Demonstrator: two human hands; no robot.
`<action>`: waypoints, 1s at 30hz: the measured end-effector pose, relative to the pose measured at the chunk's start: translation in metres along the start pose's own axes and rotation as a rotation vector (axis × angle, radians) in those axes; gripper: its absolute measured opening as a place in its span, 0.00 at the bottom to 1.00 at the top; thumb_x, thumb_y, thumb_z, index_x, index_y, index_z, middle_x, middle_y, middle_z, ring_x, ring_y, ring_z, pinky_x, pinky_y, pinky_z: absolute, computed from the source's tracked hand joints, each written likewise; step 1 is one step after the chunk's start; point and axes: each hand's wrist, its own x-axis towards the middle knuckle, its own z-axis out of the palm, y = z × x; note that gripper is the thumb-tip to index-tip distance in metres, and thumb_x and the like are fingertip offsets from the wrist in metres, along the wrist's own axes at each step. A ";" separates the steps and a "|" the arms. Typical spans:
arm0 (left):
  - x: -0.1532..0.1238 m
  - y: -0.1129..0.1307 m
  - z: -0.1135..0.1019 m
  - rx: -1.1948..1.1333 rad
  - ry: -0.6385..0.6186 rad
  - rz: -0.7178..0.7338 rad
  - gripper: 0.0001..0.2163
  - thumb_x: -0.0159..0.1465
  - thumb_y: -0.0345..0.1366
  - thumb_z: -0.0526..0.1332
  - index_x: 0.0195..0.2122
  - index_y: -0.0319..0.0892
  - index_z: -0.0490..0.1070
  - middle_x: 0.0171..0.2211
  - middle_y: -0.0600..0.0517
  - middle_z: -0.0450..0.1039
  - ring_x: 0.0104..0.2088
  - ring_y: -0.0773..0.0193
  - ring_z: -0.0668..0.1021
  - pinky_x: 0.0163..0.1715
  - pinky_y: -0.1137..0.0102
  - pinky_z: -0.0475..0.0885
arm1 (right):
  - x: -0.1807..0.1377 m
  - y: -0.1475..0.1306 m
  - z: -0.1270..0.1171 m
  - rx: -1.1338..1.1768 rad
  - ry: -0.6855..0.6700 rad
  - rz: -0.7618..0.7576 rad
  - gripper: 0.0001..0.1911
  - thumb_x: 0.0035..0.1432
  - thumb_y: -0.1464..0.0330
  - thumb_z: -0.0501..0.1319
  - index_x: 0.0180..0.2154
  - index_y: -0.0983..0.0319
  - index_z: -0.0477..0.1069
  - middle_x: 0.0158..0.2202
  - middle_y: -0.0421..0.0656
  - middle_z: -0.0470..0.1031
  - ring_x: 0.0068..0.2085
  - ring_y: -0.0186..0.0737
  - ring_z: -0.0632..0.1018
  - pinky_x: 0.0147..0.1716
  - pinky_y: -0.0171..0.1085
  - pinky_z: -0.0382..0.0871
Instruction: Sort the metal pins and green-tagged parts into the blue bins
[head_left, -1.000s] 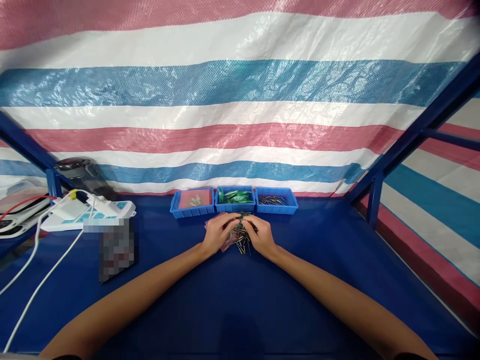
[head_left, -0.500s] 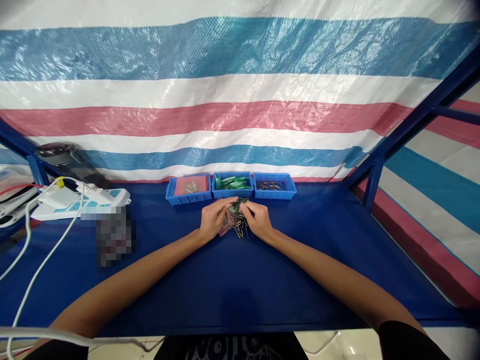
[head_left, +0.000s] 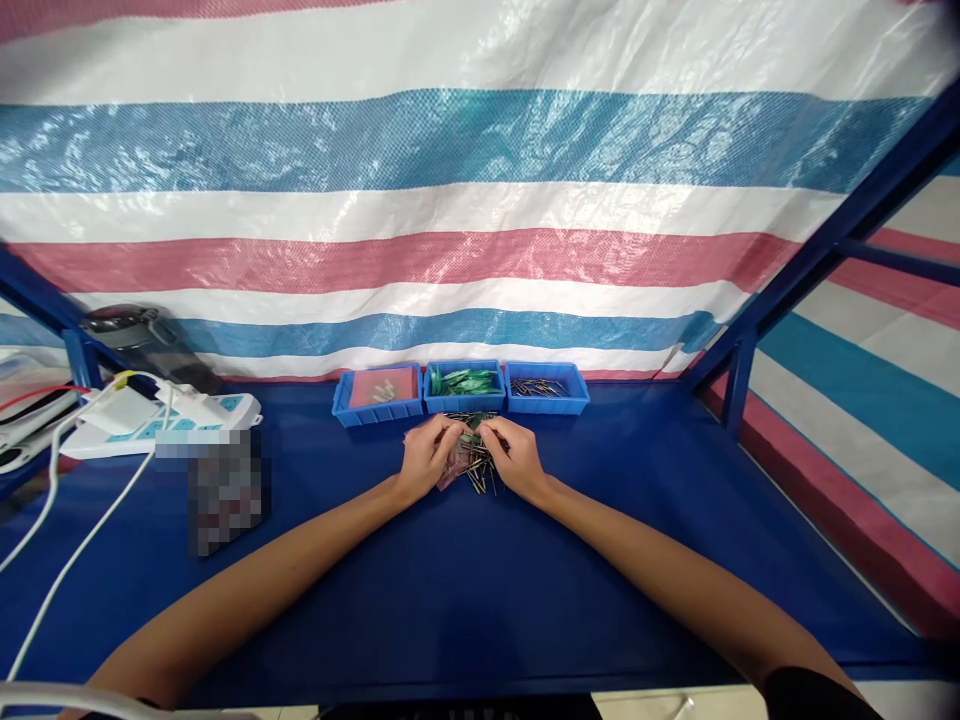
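Note:
My left hand point(head_left: 429, 460) and my right hand point(head_left: 516, 460) are close together over the blue table, fingers pinched. Between their fingertips is a small greenish plastic bag point(head_left: 474, 424), partly hidden by the fingers. A pile of thin dark and gold metal pieces that look like drill bits point(head_left: 480, 474) lies right below, spread between the hands. Crumpled pinkish clear plastic point(head_left: 453, 468) lies beside my left hand, partly covered by it.
Three blue bins stand in a row behind my hands: a left bin point(head_left: 343, 408) with a pink sheet and small pale pieces, a middle bin point(head_left: 466, 402) with green packets, a right bin point(head_left: 547, 404) with thin metal pieces. At left are a power strip point(head_left: 225, 425), cables and a dark bottle point(head_left: 142, 340).
The view has tilted up slightly, so everything sits lower. My left fingertips have drawn back a little from the right hand; both hands stay over the pile.

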 end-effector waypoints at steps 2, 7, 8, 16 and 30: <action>0.000 -0.002 0.000 0.042 0.020 0.020 0.14 0.67 0.38 0.53 0.27 0.39 0.71 0.15 0.58 0.64 0.17 0.72 0.69 0.24 0.76 0.63 | -0.001 0.001 0.001 0.011 0.000 -0.006 0.11 0.63 0.67 0.52 0.35 0.62 0.71 0.29 0.42 0.73 0.28 0.34 0.71 0.30 0.33 0.64; -0.001 -0.006 0.001 0.066 0.033 0.059 0.18 0.66 0.38 0.53 0.20 0.39 0.70 0.14 0.57 0.64 0.17 0.74 0.68 0.23 0.76 0.61 | -0.004 0.006 0.004 0.028 -0.028 -0.032 0.09 0.61 0.66 0.56 0.41 0.62 0.70 0.26 0.40 0.69 0.24 0.32 0.68 0.25 0.32 0.63; -0.001 -0.006 0.001 0.068 0.035 0.063 0.18 0.66 0.38 0.53 0.20 0.39 0.70 0.14 0.57 0.64 0.17 0.74 0.68 0.22 0.76 0.61 | -0.004 0.006 0.004 0.025 -0.044 -0.049 0.09 0.61 0.66 0.56 0.40 0.62 0.70 0.26 0.40 0.69 0.24 0.32 0.68 0.25 0.32 0.63; 0.001 -0.003 0.001 0.057 0.021 0.110 0.20 0.66 0.39 0.53 0.17 0.39 0.67 0.12 0.58 0.63 0.15 0.74 0.68 0.20 0.77 0.61 | -0.003 0.005 0.003 0.013 -0.105 -0.067 0.08 0.63 0.67 0.53 0.35 0.61 0.69 0.27 0.41 0.70 0.27 0.34 0.70 0.28 0.32 0.64; 0.005 -0.001 0.000 0.074 0.026 0.178 0.08 0.65 0.36 0.57 0.39 0.41 0.75 0.34 0.50 0.78 0.35 0.65 0.78 0.38 0.72 0.72 | -0.002 0.002 0.001 0.023 -0.013 0.020 0.09 0.64 0.67 0.51 0.35 0.62 0.68 0.31 0.42 0.72 0.30 0.34 0.72 0.32 0.32 0.64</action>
